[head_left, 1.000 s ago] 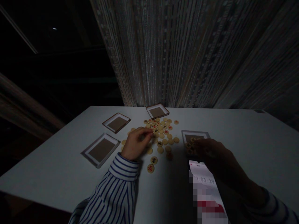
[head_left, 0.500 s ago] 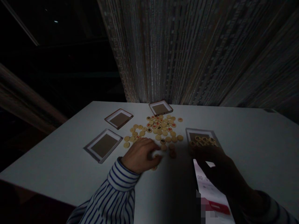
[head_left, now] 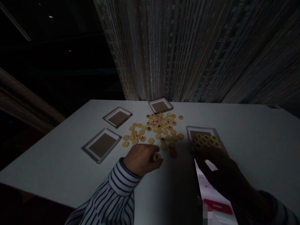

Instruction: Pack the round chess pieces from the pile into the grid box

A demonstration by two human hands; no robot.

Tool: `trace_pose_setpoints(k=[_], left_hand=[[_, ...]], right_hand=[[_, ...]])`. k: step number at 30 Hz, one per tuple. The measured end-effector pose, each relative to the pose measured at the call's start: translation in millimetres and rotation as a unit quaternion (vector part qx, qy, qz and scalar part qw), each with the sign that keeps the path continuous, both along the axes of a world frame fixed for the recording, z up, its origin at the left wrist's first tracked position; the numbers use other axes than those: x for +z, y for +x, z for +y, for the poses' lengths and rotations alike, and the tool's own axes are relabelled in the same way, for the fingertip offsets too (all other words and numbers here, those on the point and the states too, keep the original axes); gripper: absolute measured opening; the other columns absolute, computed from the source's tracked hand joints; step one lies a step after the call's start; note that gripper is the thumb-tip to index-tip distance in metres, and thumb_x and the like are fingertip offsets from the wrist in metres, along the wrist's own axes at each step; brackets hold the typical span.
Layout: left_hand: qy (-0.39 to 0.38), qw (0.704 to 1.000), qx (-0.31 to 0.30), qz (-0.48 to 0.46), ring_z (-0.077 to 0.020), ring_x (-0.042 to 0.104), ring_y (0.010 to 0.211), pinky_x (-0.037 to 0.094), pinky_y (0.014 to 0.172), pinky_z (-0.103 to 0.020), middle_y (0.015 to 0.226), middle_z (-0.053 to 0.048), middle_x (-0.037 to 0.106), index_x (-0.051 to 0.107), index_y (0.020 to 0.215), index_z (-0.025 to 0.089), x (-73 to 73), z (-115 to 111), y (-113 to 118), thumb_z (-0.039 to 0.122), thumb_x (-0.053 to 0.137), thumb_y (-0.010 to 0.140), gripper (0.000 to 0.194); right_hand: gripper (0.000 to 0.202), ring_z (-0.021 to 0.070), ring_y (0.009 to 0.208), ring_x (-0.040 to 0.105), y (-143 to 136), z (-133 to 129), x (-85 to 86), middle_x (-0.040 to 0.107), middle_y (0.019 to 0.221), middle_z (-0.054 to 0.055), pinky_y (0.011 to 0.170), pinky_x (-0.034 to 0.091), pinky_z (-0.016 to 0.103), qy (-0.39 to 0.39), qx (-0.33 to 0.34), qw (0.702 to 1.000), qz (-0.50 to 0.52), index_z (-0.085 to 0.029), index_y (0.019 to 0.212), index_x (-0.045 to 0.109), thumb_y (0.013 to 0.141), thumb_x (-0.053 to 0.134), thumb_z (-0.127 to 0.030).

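- Head view: the left hand [head_left: 140, 159] is low over the near side of the bench [head_left: 58, 175], its grip closed on a black-marked disc [head_left: 156, 157], fingers behind it and thumb in front. Whether the disc is lifted or touches the surface, I cannot tell.
- The right hand [head_left: 223, 167] reaches over the near part of the right tray [head_left: 199, 127]. Its fingertips are lost in shadow, so I cannot tell whether its grip is apart, together or on a disc.
- Inside the right tray, black-marked discs [head_left: 206, 137] lie close together in rows beyond the fingers.
- Loose discs [head_left: 164, 132] spread over the middle of the bench, some with red or black marks, others showing plain faces.
- Three more trays, the far tray [head_left: 160, 107], the upper left tray [head_left: 117, 117] and the lower left tray [head_left: 102, 146], show bare brown floors.
- A lit phone [head_left: 217, 195] lies partly under the right hand, just on the near side of the right tray.
- The step in hand looks like taking up one disc; moving it would call for a steady pinch at its rim and enough height to pass over its neighbours.
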State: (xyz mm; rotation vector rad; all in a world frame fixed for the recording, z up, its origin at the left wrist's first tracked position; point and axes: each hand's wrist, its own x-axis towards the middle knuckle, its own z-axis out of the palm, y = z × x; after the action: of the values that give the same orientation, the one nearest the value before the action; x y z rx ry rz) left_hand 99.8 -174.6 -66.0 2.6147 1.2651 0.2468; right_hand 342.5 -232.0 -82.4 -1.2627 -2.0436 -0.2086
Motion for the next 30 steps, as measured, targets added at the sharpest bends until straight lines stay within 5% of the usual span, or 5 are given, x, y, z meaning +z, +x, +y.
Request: trace_pose_setpoints(k=[12,30], left_hand=[[-0.01,0.998,-0.007,0.065,-0.0184,0.061,0.068,0.04,0.056,-0.027,0.076,-0.003,0.065,0.058,0.081,0.019,-0.1,0.7,2.7,0.038,0.049,0.079,0.022],[0.011,0.999,-0.014,0.031,-0.0161,0.06,0.064,0.042,0.056,-0.026,0.072,-0.003,0.065,0.06,0.081,0.018,0.6,1.0,2.7,0.037,0.049,0.081,0.023]], right_hand=[[0.014,0.0161,0.064,0.061,-5.4,-0.5,4.6,0.065,0.07,0.004,0.057,0.05,0.032,0.024,0.024,0.999,0.004,-0.018,0.086,0.059,0.086,0.045,-0.019],[0.016,0.0165,0.069,0.063,-3.9,-2.4,-0.8,0.067,0.078,0.004,0.06,0.052,0.032,0.004,0.034,0.999,0.002,-0.02,0.092,0.06,0.085,0.046,-0.018]])
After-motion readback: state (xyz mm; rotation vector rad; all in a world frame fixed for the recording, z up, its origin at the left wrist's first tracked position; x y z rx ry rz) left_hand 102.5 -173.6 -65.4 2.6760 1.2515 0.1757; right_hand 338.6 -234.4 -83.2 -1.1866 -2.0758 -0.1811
